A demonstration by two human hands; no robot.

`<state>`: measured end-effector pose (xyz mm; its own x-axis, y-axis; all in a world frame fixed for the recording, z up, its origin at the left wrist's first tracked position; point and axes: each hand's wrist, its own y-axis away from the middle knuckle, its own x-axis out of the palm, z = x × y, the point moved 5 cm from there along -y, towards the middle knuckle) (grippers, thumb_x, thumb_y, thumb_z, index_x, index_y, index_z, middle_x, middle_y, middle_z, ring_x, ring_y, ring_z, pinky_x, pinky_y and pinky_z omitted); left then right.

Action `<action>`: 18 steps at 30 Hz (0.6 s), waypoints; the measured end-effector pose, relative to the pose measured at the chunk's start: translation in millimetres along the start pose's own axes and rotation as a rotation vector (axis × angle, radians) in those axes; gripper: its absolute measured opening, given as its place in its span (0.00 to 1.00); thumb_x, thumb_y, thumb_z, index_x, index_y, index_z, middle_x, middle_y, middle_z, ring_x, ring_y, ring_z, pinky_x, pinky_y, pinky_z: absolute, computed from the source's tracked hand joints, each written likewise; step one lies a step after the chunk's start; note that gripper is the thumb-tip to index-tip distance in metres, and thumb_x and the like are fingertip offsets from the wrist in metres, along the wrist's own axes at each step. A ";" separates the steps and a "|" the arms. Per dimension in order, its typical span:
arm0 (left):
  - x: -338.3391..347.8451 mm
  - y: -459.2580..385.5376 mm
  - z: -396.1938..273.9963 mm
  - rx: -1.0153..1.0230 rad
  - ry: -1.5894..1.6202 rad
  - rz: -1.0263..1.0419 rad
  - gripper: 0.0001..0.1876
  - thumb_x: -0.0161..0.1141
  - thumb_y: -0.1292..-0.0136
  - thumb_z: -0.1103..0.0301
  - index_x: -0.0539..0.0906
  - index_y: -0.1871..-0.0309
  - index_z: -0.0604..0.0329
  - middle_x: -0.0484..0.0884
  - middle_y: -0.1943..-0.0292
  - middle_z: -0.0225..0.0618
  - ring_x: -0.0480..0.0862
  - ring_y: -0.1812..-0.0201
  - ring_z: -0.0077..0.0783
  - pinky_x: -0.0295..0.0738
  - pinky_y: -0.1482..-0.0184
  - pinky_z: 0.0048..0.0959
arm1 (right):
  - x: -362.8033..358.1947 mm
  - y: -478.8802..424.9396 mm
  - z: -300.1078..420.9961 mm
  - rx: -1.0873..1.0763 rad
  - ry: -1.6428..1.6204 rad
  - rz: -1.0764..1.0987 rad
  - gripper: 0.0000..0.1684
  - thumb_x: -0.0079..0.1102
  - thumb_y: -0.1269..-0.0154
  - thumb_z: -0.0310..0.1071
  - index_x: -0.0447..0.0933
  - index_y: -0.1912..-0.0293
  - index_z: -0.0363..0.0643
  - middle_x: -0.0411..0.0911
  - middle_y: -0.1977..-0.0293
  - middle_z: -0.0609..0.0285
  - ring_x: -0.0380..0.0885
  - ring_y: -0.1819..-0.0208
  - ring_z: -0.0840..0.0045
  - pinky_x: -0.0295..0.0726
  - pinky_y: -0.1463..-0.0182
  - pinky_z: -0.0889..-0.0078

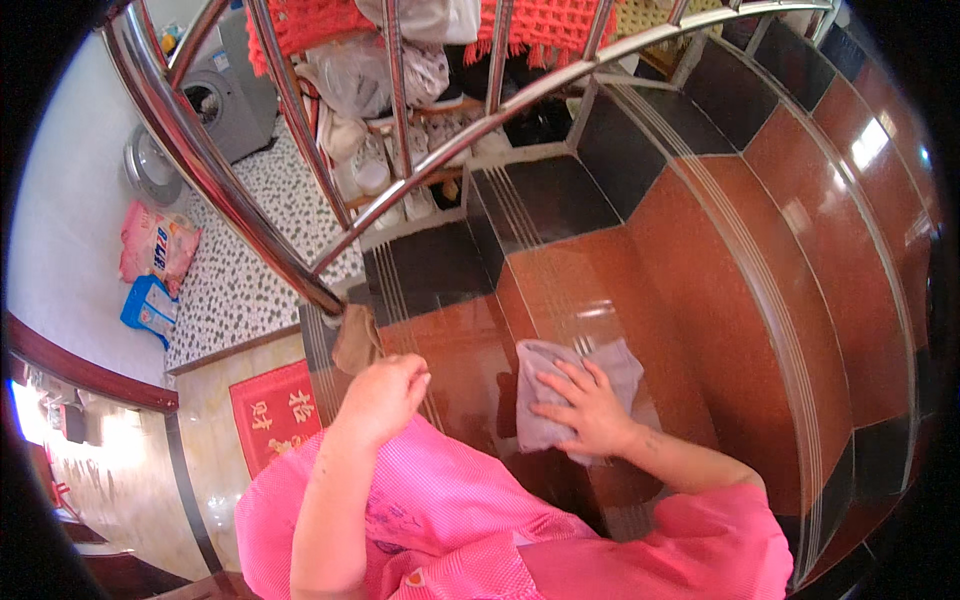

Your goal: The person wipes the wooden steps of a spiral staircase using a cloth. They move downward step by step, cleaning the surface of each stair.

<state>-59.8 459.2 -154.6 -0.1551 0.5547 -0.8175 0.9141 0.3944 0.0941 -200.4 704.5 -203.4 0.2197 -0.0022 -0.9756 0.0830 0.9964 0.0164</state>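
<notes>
My right hand (589, 409) presses a pale purple cloth (536, 375) flat against a glossy reddish-brown stair tread (457, 352), fingers spread over the fabric. The cloth covers part of the tread's ribbed edge. To the left, my left hand (386, 397) is raised in front of my body with its fingers curled in. Nothing shows in it, though its palm is hidden. Just beyond it, a brown cloth (355, 341) lies at the foot of the metal railing post (326, 296).
Curved steps (780, 300) with black tile ends rise to the right. A steel railing (450, 154) runs along their far side, with shoes (371, 169) behind it. Left are a front-loading washing machine (232, 105), a pink bag (154, 244), a blue-and-white pack (154, 307) and a red mat (270, 405).
</notes>
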 end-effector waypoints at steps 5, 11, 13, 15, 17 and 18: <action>-1.8 -1.7 -15.1 -0.008 0.053 0.062 0.12 0.57 0.34 0.64 0.80 0.54 0.64 0.83 0.58 0.49 0.83 0.56 0.51 0.77 0.53 0.40 | 10.2 78.6 24.8 0.032 -0.084 0.020 0.43 0.75 0.61 0.51 0.75 0.40 0.64 0.60 0.30 0.60 0.54 0.27 0.58 0.48 0.29 0.36; 2.4 -0.3 -9.1 0.008 0.129 0.061 0.12 0.58 0.34 0.65 0.80 0.53 0.64 0.84 0.60 0.47 0.84 0.59 0.46 0.78 0.56 0.36 | 3.6 8.4 -32.3 0.165 -0.023 -0.127 0.41 0.72 0.55 0.49 0.72 0.37 0.60 0.59 0.29 0.59 0.56 0.28 0.56 0.51 0.30 0.36; 0.8 0.5 -5.7 -0.041 0.171 0.083 0.12 0.58 0.34 0.65 0.80 0.53 0.65 0.84 0.61 0.47 0.85 0.60 0.43 0.78 0.56 0.34 | 0.2 -42.0 -65.0 0.205 -0.011 -0.208 0.39 0.69 0.51 0.50 0.71 0.37 0.60 0.58 0.29 0.59 0.56 0.29 0.56 0.52 0.30 0.37; -1.2 0.7 -2.7 -0.052 0.219 0.037 0.12 0.59 0.34 0.66 0.80 0.53 0.65 0.84 0.61 0.46 0.85 0.61 0.41 0.77 0.57 0.33 | -3.5 -92.8 -100.4 0.266 0.028 -0.291 0.38 0.67 0.47 0.50 0.70 0.36 0.60 0.59 0.29 0.60 0.56 0.29 0.57 0.53 0.30 0.38; -3.8 2.6 3.2 -0.065 0.247 -0.003 0.12 0.59 0.34 0.66 0.80 0.53 0.65 0.84 0.62 0.46 0.84 0.61 0.40 0.77 0.57 0.33 | -4.2 -140.8 -133.7 0.312 0.071 -0.392 0.36 0.64 0.45 0.53 0.70 0.35 0.60 0.59 0.29 0.61 0.56 0.29 0.58 0.53 0.30 0.38; -4.5 1.9 4.3 -0.067 0.251 -0.016 0.12 0.59 0.34 0.66 0.80 0.54 0.65 0.84 0.62 0.46 0.84 0.62 0.39 0.77 0.58 0.33 | -6.9 -164.2 -148.9 0.366 0.108 -0.406 0.35 0.62 0.43 0.55 0.71 0.36 0.60 0.59 0.30 0.61 0.57 0.29 0.58 0.54 0.31 0.39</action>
<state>-55.8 454.3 -153.2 -0.2652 0.7089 -0.6536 0.8851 0.4479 0.1266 -360.2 553.5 -232.0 0.0005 -0.3519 -0.9360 0.4768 0.8228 -0.3092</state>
